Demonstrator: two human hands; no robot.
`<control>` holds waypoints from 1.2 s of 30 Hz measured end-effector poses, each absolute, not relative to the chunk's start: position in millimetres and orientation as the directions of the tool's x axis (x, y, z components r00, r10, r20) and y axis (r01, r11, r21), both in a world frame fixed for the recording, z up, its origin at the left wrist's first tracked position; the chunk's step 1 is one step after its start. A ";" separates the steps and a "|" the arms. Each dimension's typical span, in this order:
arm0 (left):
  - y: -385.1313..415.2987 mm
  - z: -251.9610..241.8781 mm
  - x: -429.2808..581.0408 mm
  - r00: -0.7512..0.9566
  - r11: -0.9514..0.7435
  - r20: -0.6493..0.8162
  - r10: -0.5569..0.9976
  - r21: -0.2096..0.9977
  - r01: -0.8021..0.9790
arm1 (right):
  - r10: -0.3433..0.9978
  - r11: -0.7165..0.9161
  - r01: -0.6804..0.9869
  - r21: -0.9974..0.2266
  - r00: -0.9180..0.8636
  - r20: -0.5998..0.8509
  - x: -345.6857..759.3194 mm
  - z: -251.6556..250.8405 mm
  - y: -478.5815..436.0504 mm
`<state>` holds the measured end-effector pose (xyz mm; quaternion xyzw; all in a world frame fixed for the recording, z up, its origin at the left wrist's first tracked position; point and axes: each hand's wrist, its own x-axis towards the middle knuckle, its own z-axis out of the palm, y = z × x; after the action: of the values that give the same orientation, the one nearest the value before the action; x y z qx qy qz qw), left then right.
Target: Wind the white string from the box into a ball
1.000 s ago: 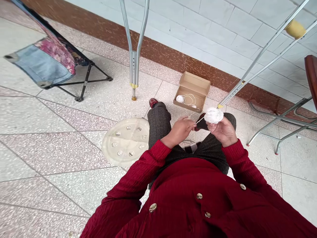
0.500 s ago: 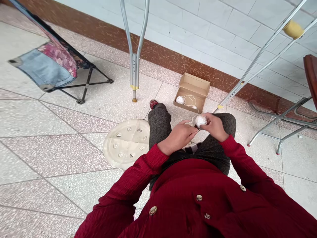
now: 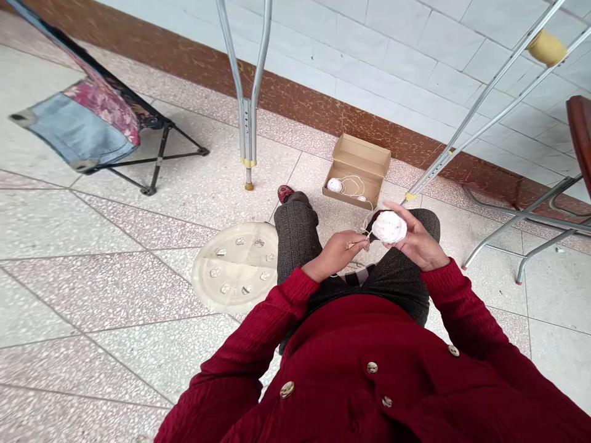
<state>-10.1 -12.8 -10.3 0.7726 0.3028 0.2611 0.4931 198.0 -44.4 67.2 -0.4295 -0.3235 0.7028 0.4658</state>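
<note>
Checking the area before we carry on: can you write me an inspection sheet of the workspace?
Surface: speckled tile floor.
Job's things: white string ball, held up; open cardboard box containing a larger ball, a smaller one and loose string.
Clutter: round holed disc on the floor beside the left leg.
Hands: left hand pinches string; right hand cups the white string ball.
Cables: nothing seen.
Surroundings: two metal crutches, folding chair at left, tiled wall ahead.

right hand palm-up again — yarn ball back rightward
</note>
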 end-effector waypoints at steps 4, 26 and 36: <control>-13.4 -9.2 -16.1 0.683 -0.145 -0.003 0.730 0.976 0.160 | 0.951 -0.281 -0.447 -0.849 -0.012 -0.308 202.1 68.4 -28.0; 103.3 -18.2 -48.3 0.121 -0.216 0.179 0.976 0.839 0.499 | 0.902 -0.369 -0.567 -0.737 -0.025 -0.432 218.9 67.7 -79.0; 116.7 -58.6 -70.5 0.198 -0.114 -0.047 0.979 0.678 0.726 | 0.971 0.054 -0.559 -0.827 0.222 -0.087 259.8 152.3 -65.1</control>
<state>-70.5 116.7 -58.6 0.7152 0.5961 0.2139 0.2957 259.8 -65.1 152.3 -0.3913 -0.2632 0.5656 0.6765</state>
